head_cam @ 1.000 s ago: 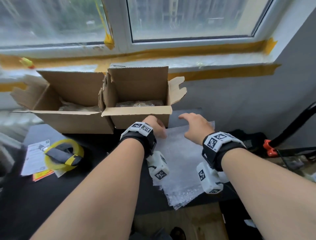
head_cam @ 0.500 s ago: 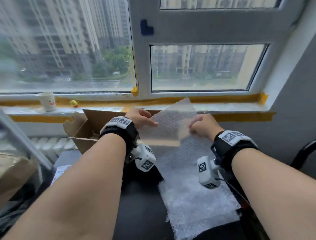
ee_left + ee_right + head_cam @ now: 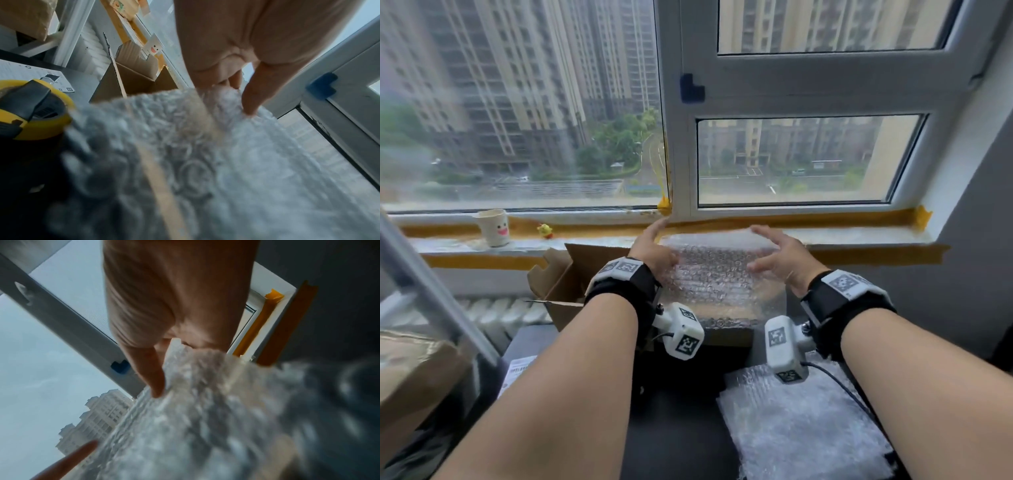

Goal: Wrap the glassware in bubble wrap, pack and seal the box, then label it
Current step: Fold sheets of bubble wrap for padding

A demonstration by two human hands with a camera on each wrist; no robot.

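Note:
I hold a clear bubble wrap sheet (image 3: 717, 281) upright in front of the window, above the table. My left hand (image 3: 655, 253) pinches its left top edge; the thumb (image 3: 249, 104) lies on the near face with the fingers behind. My right hand (image 3: 774, 255) grips the right top edge, its thumb (image 3: 154, 378) pressed on the sheet (image 3: 205, 426) and the other fingers spread. An open cardboard box (image 3: 571, 274) stands behind the left wrist, and a second box front (image 3: 726, 337) shows under the sheet. No glassware is in view.
A stack of bubble wrap (image 3: 801, 428) lies on the dark table at the right. A yellow tape dispenser (image 3: 35, 110) and a printed paper (image 3: 517, 373) lie to the left. A paper cup (image 3: 493, 228) and a small yellow toy (image 3: 545, 231) sit on the windowsill.
Both hands took a sheet from the stack and lifted it up in front of the window. It now hangs spread flat between them. The head view has tilted upward.

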